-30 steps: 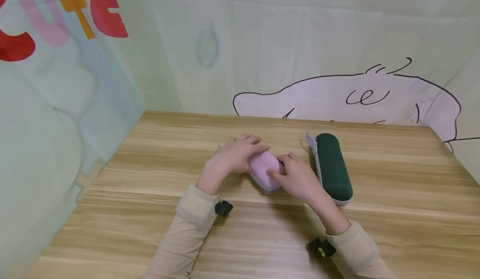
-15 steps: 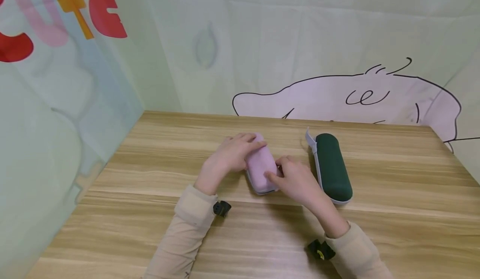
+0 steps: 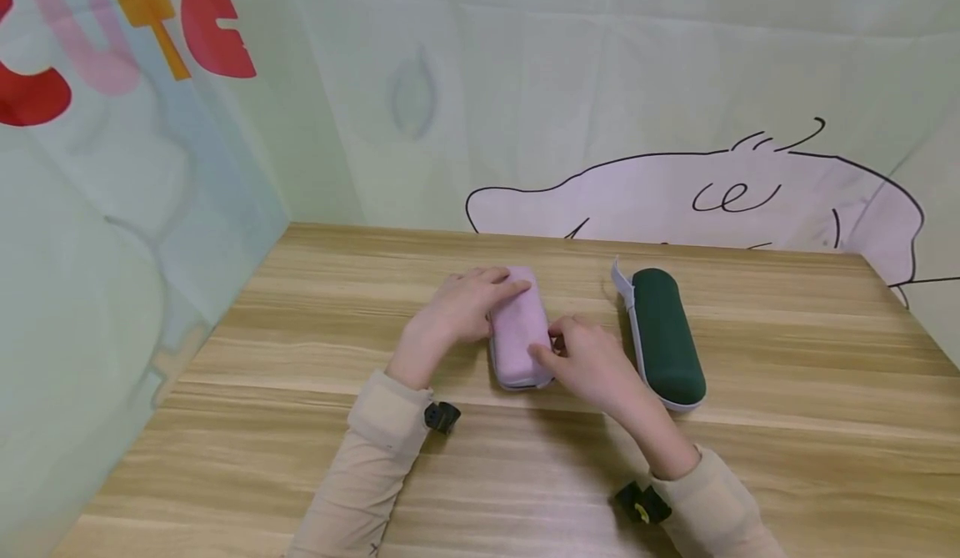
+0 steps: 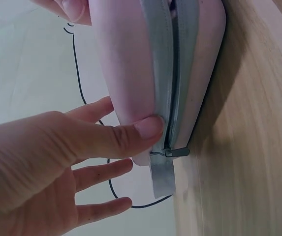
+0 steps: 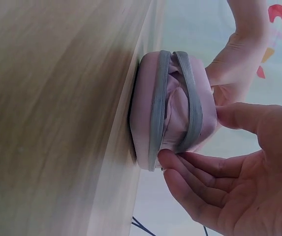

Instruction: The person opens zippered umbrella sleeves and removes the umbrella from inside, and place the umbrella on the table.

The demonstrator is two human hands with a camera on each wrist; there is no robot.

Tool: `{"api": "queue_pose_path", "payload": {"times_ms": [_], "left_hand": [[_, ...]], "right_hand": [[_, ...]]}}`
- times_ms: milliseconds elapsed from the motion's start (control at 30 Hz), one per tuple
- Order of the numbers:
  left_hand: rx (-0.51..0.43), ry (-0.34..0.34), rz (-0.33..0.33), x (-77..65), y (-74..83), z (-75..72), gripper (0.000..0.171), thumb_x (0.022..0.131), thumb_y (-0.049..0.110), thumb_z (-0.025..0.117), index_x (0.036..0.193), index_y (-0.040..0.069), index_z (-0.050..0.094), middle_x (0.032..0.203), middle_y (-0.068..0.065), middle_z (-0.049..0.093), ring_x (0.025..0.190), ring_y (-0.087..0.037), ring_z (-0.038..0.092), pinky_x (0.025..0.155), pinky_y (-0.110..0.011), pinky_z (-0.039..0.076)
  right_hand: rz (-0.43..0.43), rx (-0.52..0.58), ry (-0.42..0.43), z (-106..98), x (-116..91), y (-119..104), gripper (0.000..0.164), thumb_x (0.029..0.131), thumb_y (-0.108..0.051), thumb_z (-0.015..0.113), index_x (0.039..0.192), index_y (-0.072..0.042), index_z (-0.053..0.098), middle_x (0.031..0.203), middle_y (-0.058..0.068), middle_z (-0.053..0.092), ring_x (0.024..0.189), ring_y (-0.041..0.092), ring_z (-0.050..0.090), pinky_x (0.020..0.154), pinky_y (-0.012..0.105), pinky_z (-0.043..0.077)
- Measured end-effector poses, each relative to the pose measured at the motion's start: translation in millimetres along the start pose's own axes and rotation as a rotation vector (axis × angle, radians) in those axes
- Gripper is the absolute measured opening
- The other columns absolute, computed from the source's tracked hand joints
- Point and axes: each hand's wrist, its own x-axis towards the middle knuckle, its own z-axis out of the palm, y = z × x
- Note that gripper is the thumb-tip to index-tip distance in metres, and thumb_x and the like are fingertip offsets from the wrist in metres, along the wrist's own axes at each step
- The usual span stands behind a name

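A pink zippered glasses case (image 3: 519, 329) lies on the table between both hands. My left hand (image 3: 457, 306) holds its far end from the left. In the left wrist view, that thumb (image 4: 148, 128) presses beside the grey zipper (image 4: 174, 98), close to the zipper pull (image 4: 179, 152) and a grey fabric tab (image 4: 162, 177). My right hand (image 3: 596, 362) grips the near right side, thumb on top and fingertips at the zipper edge. The right wrist view shows the zipper parted at the near end, with pink lining (image 5: 176, 115) bulging in the gap.
A dark green zippered case (image 3: 667, 337) with a pale strap (image 3: 621, 281) lies right of my right hand. The wood-grain table (image 3: 337, 291) meets a printed cloth backdrop (image 3: 525, 108) at the back and left.
The pink case has turned from slanting to lying nearly straight away from me, its near end swinging left. Both hands stay on it, with small shifts. The green case has not moved.
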Motion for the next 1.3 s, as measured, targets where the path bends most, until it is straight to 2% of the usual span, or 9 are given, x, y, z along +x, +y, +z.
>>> {"api": "queue_pose_path", "payload": {"times_ms": [233,367,500,667,767,900,1033,1300], "left_hand": [[0.010,-0.012,-0.014,1.6,1.9,-0.7,0.075,0.080,-0.001,0.067,0.145,0.027,0.043,0.151,-0.013,0.040,0.136,-0.037,0.043,0.109,-0.056,0.036],[-0.032,-0.035,-0.017,2.3,8.2,-1.3,0.071,0.082,0.001,0.065,0.145,0.024,0.043,0.151,-0.017,0.039,0.135,-0.036,0.044,0.110,-0.050,0.036],[-0.092,-0.031,-0.077,3.0,18.1,-0.1,0.057,0.092,0.011,0.057,0.146,0.023,0.043,0.152,-0.019,0.036,0.137,-0.037,0.040,0.110,-0.052,0.036],[-0.096,0.055,-0.197,5.9,35.6,5.7,0.045,0.100,0.029,0.045,0.144,0.020,0.046,0.144,-0.019,0.046,0.129,-0.036,0.050,0.098,-0.053,0.047],[-0.106,0.126,-0.266,7.2,47.1,11.3,0.050,0.097,0.038,0.049,0.142,0.015,0.048,0.136,-0.022,0.051,0.119,-0.040,0.055,0.087,-0.052,0.052],[-0.108,0.178,-0.322,6.5,60.6,18.2,0.061,0.092,0.045,0.056,0.142,0.012,0.048,0.130,-0.027,0.051,0.106,-0.041,0.060,0.078,-0.049,0.055],[-0.098,0.182,-0.355,4.9,69.9,20.9,0.062,0.089,0.043,0.058,0.143,0.014,0.046,0.127,-0.030,0.047,0.104,-0.041,0.059,0.073,-0.047,0.056],[-0.089,0.128,-0.381,3.0,76.0,21.2,0.071,0.084,0.044,0.063,0.146,0.017,0.042,0.142,-0.037,0.032,0.119,-0.051,0.048,0.082,-0.050,0.054]], "right_hand": [[0.017,0.068,-0.013,-2,2,5,0.033,0.093,-0.028,0.059,0.111,-0.001,0.066,0.097,0.010,0.069,0.083,0.018,0.062,0.070,0.031,0.051],[0.020,0.095,-0.013,-2,3,8,0.030,0.094,-0.019,0.054,0.115,0.000,0.066,0.107,0.013,0.070,0.091,0.021,0.063,0.076,0.034,0.053],[0.010,0.101,-0.023,-2,6,10,0.030,0.094,-0.011,0.051,0.117,0.003,0.065,0.112,0.016,0.069,0.090,0.022,0.062,0.074,0.034,0.052],[0.008,0.122,-0.043,1,9,14,0.032,0.093,-0.007,0.052,0.120,0.004,0.063,0.116,0.018,0.068,0.097,0.024,0.066,0.078,0.037,0.054],[-0.004,0.135,-0.053,2,10,16,0.032,0.092,-0.005,0.053,0.121,0.005,0.063,0.115,0.019,0.069,0.101,0.027,0.067,0.081,0.040,0.055],[-0.026,0.153,-0.057,3,10,19,0.031,0.089,-0.002,0.054,0.118,0.003,0.064,0.109,0.017,0.070,0.098,0.028,0.068,0.081,0.040,0.055],[-0.043,0.169,-0.063,3,10,22,0.030,0.087,-0.002,0.055,0.115,0.003,0.065,0.106,0.016,0.071,0.094,0.026,0.068,0.078,0.038,0.055],[-0.021,0.213,-0.062,5,15,25,0.037,0.083,-0.002,0.056,0.118,0.005,0.063,0.111,0.020,0.069,0.094,0.028,0.068,0.079,0.038,0.056]]}}
